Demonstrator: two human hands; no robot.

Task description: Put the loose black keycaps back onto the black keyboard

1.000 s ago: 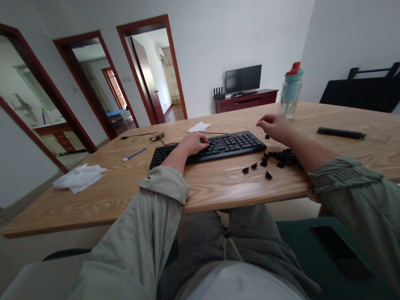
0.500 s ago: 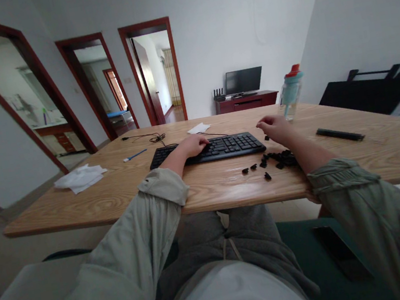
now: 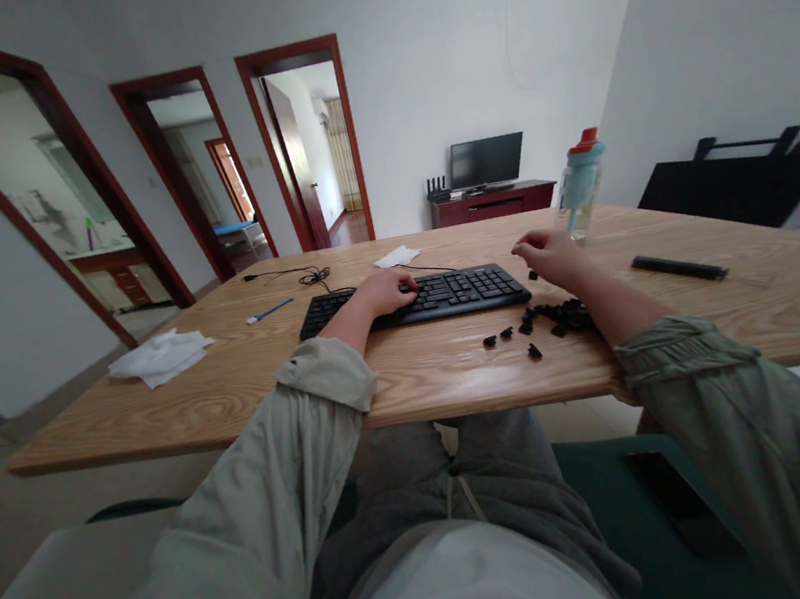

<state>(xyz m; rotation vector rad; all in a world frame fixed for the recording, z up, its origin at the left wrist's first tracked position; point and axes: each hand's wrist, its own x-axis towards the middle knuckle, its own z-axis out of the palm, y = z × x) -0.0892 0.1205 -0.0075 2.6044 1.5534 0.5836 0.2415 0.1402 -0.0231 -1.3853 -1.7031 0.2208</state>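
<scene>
While tissues and a pen lie clear at the counter's left, the left hand rests curled on the keyboard, steadying it; the right hand hovers beside it, fingers pinched, contents unclear, above loose keycaps.

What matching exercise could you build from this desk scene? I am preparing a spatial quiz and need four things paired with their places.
Things:
1. black computer keyboard
2. pale blue water bottle with a red cap
3. heap of small black keycaps
4. crumpled white tissue

Places:
A. far left part of the wooden table
B. under the left hand
C. standing behind the right hand
D. beside the right forearm, in front of the keyboard's right end

Pairs: 1-B, 2-C, 3-D, 4-A
</scene>
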